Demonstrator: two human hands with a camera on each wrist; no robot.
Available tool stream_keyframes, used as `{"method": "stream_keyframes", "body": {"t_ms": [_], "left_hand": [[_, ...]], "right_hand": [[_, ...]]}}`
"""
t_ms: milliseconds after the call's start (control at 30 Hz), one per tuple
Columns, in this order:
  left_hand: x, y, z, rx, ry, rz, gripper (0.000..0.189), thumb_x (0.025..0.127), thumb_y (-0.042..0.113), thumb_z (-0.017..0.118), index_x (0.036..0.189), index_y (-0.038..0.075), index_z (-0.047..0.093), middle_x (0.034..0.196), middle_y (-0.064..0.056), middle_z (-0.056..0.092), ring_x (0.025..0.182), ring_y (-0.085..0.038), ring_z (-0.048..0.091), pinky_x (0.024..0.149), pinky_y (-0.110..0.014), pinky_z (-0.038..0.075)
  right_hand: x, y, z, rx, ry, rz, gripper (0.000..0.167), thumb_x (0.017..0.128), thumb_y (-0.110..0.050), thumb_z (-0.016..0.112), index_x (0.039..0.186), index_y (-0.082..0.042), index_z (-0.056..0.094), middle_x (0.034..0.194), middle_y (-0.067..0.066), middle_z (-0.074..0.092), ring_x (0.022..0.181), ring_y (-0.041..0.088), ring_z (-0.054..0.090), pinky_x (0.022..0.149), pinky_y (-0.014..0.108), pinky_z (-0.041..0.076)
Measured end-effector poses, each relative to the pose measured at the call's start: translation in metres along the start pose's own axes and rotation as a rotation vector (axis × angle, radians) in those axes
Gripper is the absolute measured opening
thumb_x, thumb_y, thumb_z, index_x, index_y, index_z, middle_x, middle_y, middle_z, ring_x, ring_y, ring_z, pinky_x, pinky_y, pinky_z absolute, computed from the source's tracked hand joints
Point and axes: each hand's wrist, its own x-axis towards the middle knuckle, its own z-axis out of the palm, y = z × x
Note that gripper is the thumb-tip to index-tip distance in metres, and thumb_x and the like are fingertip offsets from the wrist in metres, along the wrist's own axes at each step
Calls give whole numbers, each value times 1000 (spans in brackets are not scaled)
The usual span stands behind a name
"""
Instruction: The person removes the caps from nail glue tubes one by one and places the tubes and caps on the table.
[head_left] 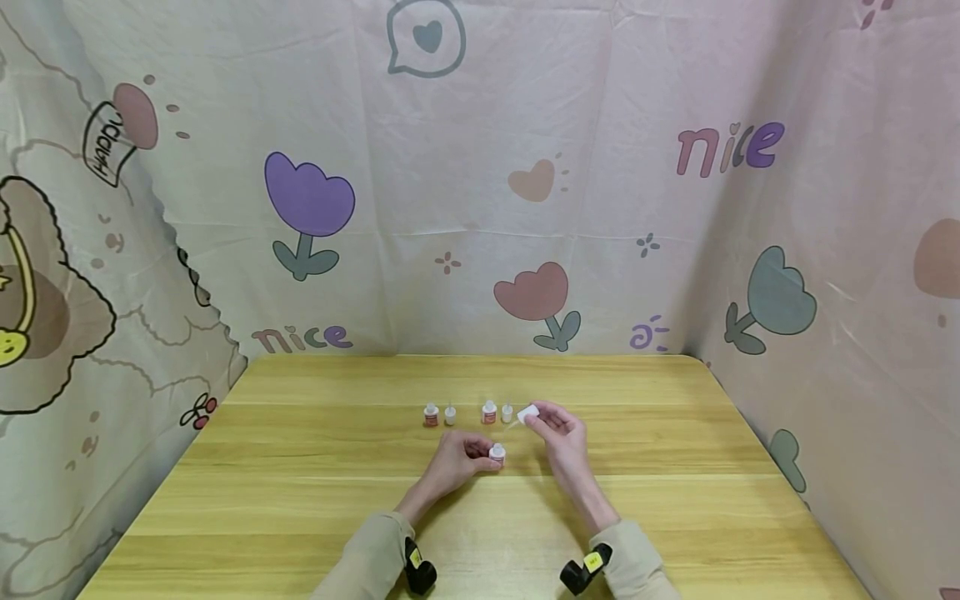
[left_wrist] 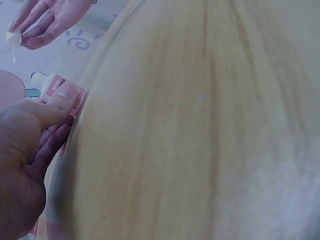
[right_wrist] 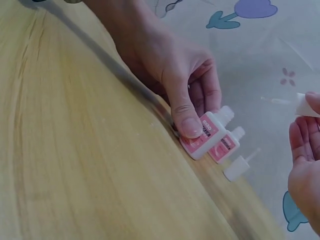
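My left hand (head_left: 454, 463) grips a small white bottle (head_left: 497, 455) with a pink label and an uncapped neck, held upright at the tabletop. In the left wrist view the thumb presses against the label of that bottle (left_wrist: 59, 88). My right hand (head_left: 564, 440) pinches a white brush cap (head_left: 528, 413) up and to the right of the bottle. Its thin applicator brush (right_wrist: 275, 101) points away from the fingers, apart from the bottle's neck.
Behind the hands stand a second uncapped pink-labelled bottle (head_left: 489, 413) and its white brush cap (head_left: 507, 414), brush upward. Further left are a third such bottle (head_left: 431, 417) and another cap (head_left: 450, 416). A printed cloth (head_left: 450, 292) borders the wooden table (head_left: 315, 467).
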Motion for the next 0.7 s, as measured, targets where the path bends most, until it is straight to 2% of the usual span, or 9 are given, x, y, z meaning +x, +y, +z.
{"method": "stream_keyframes", "body": {"t_ms": [133, 400, 567, 700], "left_hand": [[0, 0, 0, -7, 3, 1, 14, 75, 10, 87, 87, 9, 78, 81, -9, 78, 70, -15, 71, 64, -18, 54], [0, 0, 0, 20, 3, 18, 14, 76, 11, 87, 87, 8, 78, 81, -9, 78, 69, -10, 69, 64, -17, 54], [0, 2, 0, 26, 0, 15, 14, 77, 11, 87, 86, 8, 78, 81, -9, 77, 69, -6, 67, 63, -17, 54], [-1, 2, 0, 5, 1, 5, 14, 76, 11, 87, 86, 8, 78, 81, -9, 77, 69, -8, 67, 63, -17, 53]], "right_hand": [[1, 0, -2, 95, -28, -3, 29, 87, 15, 62, 104, -8, 71, 96, -1, 73, 87, 8, 67, 84, 19, 57], [0, -2, -5, 157, -25, 54, 26, 90, 11, 63, 102, -10, 71, 97, -2, 72, 89, 8, 67, 85, 19, 56], [0, -2, -6, 203, -26, 44, 28, 91, 13, 60, 106, -9, 70, 99, 0, 74, 89, 8, 69, 85, 20, 57], [-1, -2, -6, 225, -36, 29, 29, 93, 12, 59, 109, -9, 70, 99, -1, 74, 88, 8, 70, 84, 20, 57]]}}
